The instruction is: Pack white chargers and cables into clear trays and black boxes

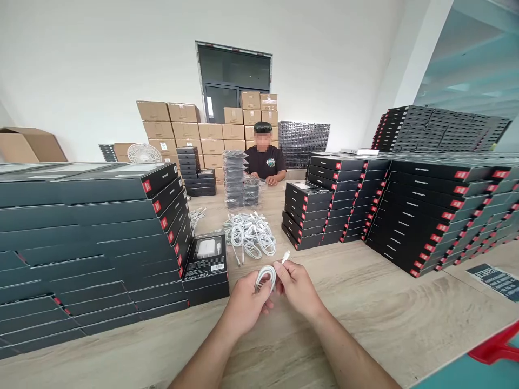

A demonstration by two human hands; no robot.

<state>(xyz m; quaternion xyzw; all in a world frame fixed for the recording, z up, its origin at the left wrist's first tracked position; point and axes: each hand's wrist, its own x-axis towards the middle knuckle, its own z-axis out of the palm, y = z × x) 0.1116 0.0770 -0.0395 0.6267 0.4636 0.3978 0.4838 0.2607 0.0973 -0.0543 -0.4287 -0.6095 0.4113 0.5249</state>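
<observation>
Both my hands meet over the wooden table [365, 302] and hold one coiled white cable [265, 275]. My left hand [245, 302] is closed around the coil from the left. My right hand [295, 286] pinches the cable's free end, whose connector [286, 255] sticks up above the fingers. Just beyond lies a loose pile of white cables [249, 235]. To the left of my hands an open black box [206, 256] shows a white charger inside.
Tall stacks of black boxes [89, 243] with red tags stand at the left, and more black box stacks [425, 210] fill the right. A person in a black shirt [265, 159] sits at the far end behind bagged items [235, 178]. Cardboard cartons [190, 132] line the back wall.
</observation>
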